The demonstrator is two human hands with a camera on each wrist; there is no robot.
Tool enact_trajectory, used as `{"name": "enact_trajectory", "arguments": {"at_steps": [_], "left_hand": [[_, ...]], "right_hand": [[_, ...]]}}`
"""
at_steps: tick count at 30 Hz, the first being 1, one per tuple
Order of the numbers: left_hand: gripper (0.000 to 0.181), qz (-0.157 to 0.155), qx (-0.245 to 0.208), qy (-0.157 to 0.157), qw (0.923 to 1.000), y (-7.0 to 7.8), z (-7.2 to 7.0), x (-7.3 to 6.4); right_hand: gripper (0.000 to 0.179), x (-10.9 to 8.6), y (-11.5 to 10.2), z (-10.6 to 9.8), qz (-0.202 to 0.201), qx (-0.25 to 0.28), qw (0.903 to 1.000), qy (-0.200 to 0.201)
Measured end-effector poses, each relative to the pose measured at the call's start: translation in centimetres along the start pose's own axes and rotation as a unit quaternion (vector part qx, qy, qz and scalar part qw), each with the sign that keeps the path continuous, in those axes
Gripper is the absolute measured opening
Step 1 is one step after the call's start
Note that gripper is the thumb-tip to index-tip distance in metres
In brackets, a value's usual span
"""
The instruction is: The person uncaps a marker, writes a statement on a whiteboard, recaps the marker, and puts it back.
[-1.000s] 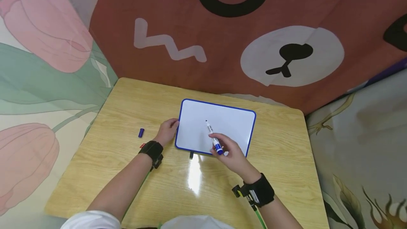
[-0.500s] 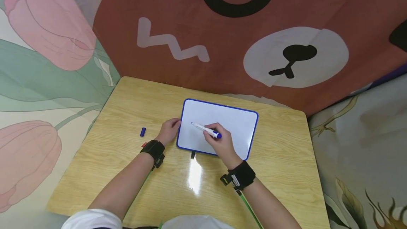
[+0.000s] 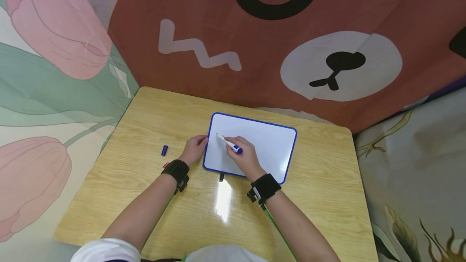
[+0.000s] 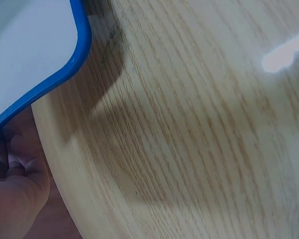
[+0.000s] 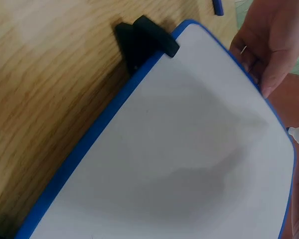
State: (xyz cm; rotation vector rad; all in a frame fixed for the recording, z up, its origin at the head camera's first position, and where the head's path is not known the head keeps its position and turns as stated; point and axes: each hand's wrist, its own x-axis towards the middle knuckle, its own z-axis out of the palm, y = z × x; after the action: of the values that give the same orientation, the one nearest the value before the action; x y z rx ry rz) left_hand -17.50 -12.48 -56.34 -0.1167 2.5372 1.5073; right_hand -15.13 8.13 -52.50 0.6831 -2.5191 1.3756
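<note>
A whiteboard (image 3: 269, 144) with a blue frame is at the middle of the table, its surface showing no writing. At its left edge my left hand (image 3: 193, 149) grips the frame; the right wrist view shows that thumb (image 5: 276, 74) against the rim and the other fingers curled by the edge. My right hand (image 3: 244, 157), over the board, pinches a white marker (image 3: 228, 143) with a blue end. The marker's uncapped dark tip points up-left near the board's left part; whether it touches the surface I cannot tell. A blue cap (image 3: 164, 150) lies left of my left hand.
A black clip-like piece (image 5: 144, 42) sits on the board's lower edge. Both wrists wear black bands with small cameras and green cables. Printed cloth (image 3: 204, 80) hangs behind the wooden table (image 3: 313, 213), and floral cloth on both sides.
My right hand has moved left and slightly up across the board, carrying the marker, whose tip is nearer the left edge. The left hand has kept its grip on the frame.
</note>
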Motion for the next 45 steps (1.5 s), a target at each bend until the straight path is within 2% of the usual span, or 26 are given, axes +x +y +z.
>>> {"name": "enact_trajectory", "arguments": {"at_steps": [5,13,24,38,45], "left_hand": [[0.038,-0.004,0.002,-0.004,1.0000,0.0,-0.1,0.1],[0.037,-0.005,-0.005,-0.006,1.0000,0.1,0.1,0.1],[0.036,0.001,-0.004,-0.005,1.0000,0.1,0.0,0.0],[0.036,0.014,-0.002,-0.006,0.9999,-0.3,-0.1,0.2],[0.036,0.017,-0.002,-0.007,0.9998,-0.3,-0.2,0.2]], "right_hand": [[0.028,0.5,0.2,0.0,0.010,-0.027,0.9995,-0.013],[0.028,1.1,0.6,0.0,0.020,-0.017,0.9997,-0.002],[0.027,1.3,0.4,0.1,0.012,-0.027,0.9995,-0.013],[0.030,1.6,0.0,0.2,0.049,-0.062,0.9961,-0.039],[0.028,1.5,0.0,0.3,0.037,-0.059,0.9971,-0.033]]}}
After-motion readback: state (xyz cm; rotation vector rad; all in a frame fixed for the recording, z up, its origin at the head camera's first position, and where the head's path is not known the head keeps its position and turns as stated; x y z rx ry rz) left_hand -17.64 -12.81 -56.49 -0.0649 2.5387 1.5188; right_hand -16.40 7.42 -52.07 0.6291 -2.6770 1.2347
